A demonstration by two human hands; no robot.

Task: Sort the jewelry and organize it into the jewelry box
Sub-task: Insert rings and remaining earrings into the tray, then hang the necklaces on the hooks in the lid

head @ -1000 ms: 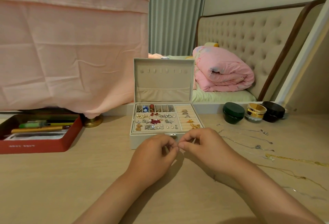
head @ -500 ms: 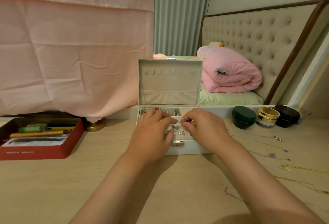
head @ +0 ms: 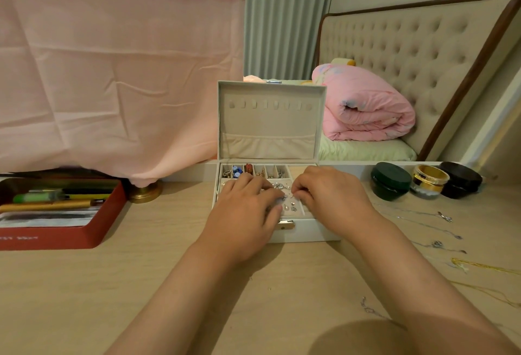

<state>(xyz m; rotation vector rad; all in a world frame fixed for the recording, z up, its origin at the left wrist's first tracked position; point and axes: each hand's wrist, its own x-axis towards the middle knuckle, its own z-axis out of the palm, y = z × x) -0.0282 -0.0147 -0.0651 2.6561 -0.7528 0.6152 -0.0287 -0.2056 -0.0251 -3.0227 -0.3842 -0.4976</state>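
Pens lie in a red tray [head: 60, 237] at the left edge of the wooden table [head: 84, 298], with a brass base [head: 146, 191] just beside it under a hanging pink cloth [head: 112, 58]. At the middle stands the jewelry box [head: 313, 232], its lid upright. The back row of small compartments holds beads and earrings [head: 236, 170], and more studs [head: 290, 206] lie on the front pad.

The left hand [head: 245, 213] lies over the left part of that pad, fingers bent down onto it. Whether they hold anything I cannot tell. The right hand [head: 332, 199] reaches in from the other side, its thumb and forefinger pressed together on a small piece [head: 292, 193], probably an earring, just above the pad.

Right of the box, a green jar [head: 390, 181], a gold jar [head: 430, 181] and a black jar [head: 461, 179] stand in a row. Nearer the person, thin silver necklaces [head: 437, 243] and a gold chain [head: 485, 266] lie loose on the table.
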